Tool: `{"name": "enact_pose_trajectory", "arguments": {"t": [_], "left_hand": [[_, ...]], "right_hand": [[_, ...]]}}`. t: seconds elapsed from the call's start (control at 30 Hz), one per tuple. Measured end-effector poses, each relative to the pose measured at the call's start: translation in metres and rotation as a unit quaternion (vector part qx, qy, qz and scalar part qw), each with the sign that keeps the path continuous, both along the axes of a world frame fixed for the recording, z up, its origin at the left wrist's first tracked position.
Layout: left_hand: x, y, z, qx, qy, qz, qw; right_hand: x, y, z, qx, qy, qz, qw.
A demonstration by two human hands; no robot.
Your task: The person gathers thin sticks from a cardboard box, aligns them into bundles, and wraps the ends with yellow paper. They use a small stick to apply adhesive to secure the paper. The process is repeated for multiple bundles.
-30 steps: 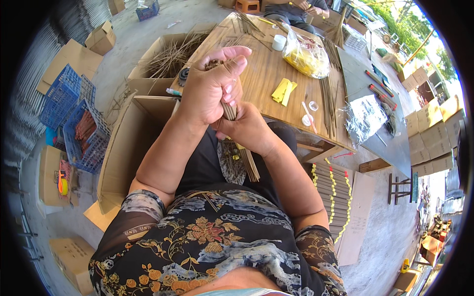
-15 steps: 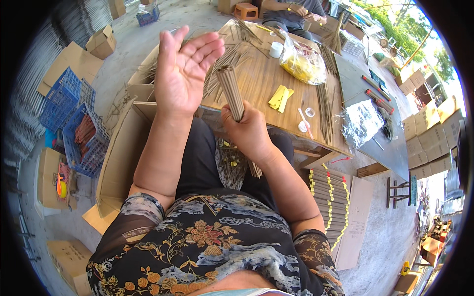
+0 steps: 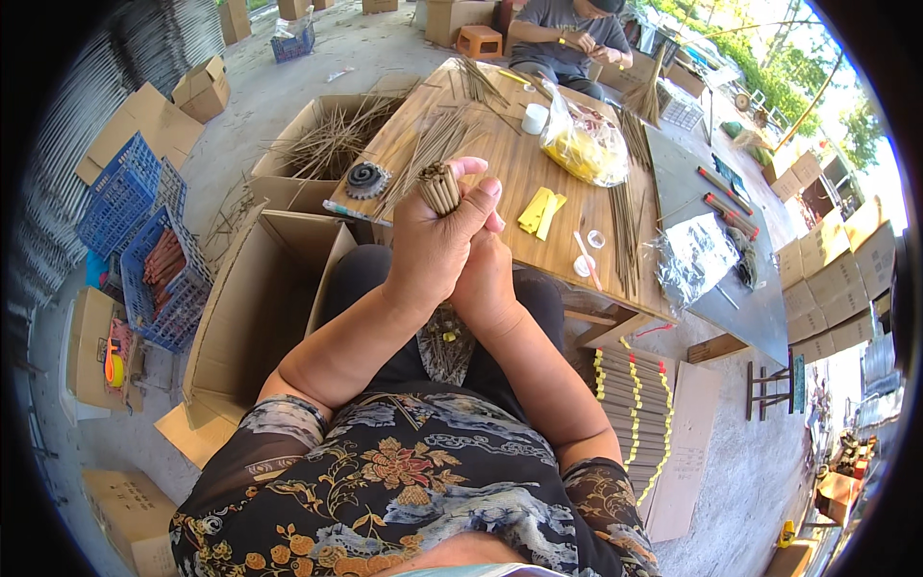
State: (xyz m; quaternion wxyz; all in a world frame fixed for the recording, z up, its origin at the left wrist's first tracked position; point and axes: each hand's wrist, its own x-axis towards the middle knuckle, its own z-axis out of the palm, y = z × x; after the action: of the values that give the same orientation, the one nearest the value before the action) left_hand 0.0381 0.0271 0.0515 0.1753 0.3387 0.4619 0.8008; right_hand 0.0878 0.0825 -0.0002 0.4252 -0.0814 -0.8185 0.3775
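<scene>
In front of my lap I hold a bundle of thin brown sticks, standing nearly upright, its top ends showing. My left hand is wrapped round the upper part, the thumb lying across. Just below and to the right, my right hand is closed round the same bundle, partly covered by the left. Hidden between the two hands is the bundle's lower part. Beyond them, loose sticks lie on the wooden table, along with yellow strips and a dark toothed wheel.
Left of me stand an open cardboard box and a box of loose sticks, with blue crates beyond. The table also bears a bag of yellow pieces. Banded bundles lie at lower right. A co-worker sits across the table.
My left hand has come down from its raised, spread position and closed round the upper bundle. My right hand still holds it. The view has shifted slightly, showing more of the stick box.
</scene>
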Motion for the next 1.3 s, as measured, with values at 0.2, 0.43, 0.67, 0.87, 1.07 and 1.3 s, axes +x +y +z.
{"name": "enact_pose_trajectory", "arguments": {"t": [0.2, 0.43, 0.67, 0.87, 1.07, 1.3], "left_hand": [[0.001, -0.006, 0.013, -0.024, 0.096, 0.000, 0.995], [0.008, -0.029, 0.043, -0.056, 0.289, 0.089, 0.951], [0.006, -0.051, 0.039, -0.220, 0.406, 0.037, 0.886], [0.017, -0.051, 0.013, -0.285, 0.409, -0.088, 0.863], [0.013, -0.066, -0.015, -0.235, 0.293, -0.269, 0.887], [0.006, -0.081, -0.015, -0.300, -0.143, -0.425, 0.842]], "right_hand": [[0.001, -0.004, 0.002, -0.045, 0.056, 0.063, 0.995], [0.027, -0.005, 0.025, 0.109, 0.026, 0.072, 0.991], [0.076, -0.012, 0.074, 0.073, 0.085, -0.021, 0.993], [0.066, -0.010, 0.053, 0.156, 0.057, -0.040, 0.985], [0.073, -0.020, 0.027, 0.016, 0.000, -0.020, 1.000], [0.071, -0.021, 0.015, -0.159, -0.079, 0.033, 0.984]]}}
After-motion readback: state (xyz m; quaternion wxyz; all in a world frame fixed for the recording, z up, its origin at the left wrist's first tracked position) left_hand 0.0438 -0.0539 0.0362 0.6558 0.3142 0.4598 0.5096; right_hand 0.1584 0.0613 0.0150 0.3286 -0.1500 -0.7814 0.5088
